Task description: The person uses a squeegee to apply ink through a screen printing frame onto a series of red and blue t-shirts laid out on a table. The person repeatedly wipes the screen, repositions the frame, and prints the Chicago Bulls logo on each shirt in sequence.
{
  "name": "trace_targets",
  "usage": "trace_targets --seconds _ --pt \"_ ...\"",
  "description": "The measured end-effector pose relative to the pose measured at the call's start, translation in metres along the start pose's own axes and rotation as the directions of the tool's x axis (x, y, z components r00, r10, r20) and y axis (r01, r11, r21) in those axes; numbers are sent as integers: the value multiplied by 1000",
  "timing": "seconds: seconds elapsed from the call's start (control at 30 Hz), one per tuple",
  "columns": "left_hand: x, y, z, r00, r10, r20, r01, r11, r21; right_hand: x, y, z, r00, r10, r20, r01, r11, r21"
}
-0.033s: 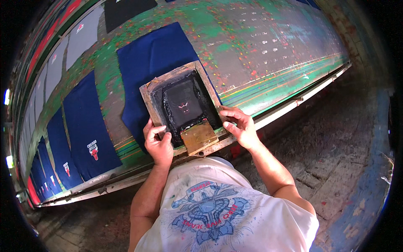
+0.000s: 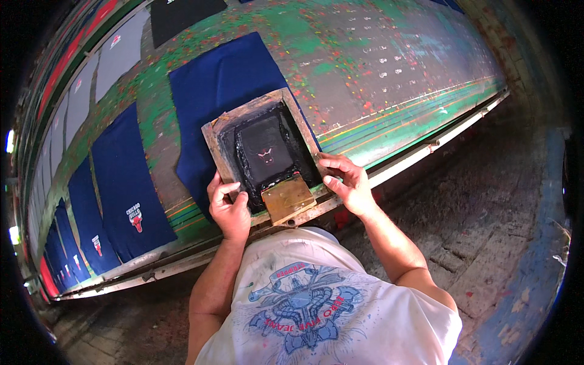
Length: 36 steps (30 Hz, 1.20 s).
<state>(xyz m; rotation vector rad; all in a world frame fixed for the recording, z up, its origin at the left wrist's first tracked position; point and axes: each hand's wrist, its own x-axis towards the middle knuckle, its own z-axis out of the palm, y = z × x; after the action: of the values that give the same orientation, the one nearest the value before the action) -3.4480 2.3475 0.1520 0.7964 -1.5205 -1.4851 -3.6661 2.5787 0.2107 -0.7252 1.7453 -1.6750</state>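
Observation:
A wooden screen-printing frame [image 2: 210, 141] lies over a dark blue fabric piece [image 2: 222, 76] at the table's near edge. Dark ink rings its black mesh, and a small pale horned-head design shows in the middle. My left hand [image 2: 230, 212] is closed on the frame's lower left side, thumb inside the rim and fingers outside. On the lower right side my right hand [image 2: 351, 184] pinches the rim between thumb and fingers. Between both hands, a squeegee with a yellowish wooden block [image 2: 289, 200] leans on the frame's near end, its blade edge in the ink.
The long table [image 2: 340, 79] is stained green and grey with paint specks. To the left lie several printed blue fabric pieces [image 2: 125, 167], with grey pieces [image 2: 120, 58] and a black piece [image 2: 185, 21] farther back. A metal rail [image 2: 420, 151] runs along the near edge.

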Motion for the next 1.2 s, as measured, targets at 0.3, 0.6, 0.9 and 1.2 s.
trace_targets --seconds 0.3,0.6,0.9,1.2 --pt "9 -10 -2 999 31 30 -30 998 -48 6 4 -2 999 -33 -35 35 996 84" --pt "9 -7 0 1000 28 9 -27 999 -44 4 5 -4 996 -66 -64 74 989 130" --pt "10 -12 2 998 53 26 -53 999 -7 -4 -12 7 924 -373 -81 361 923 -136" --pt "10 -8 6 995 95 33 -96 995 35 -39 -52 24 907 -409 -94 358 871 -337"
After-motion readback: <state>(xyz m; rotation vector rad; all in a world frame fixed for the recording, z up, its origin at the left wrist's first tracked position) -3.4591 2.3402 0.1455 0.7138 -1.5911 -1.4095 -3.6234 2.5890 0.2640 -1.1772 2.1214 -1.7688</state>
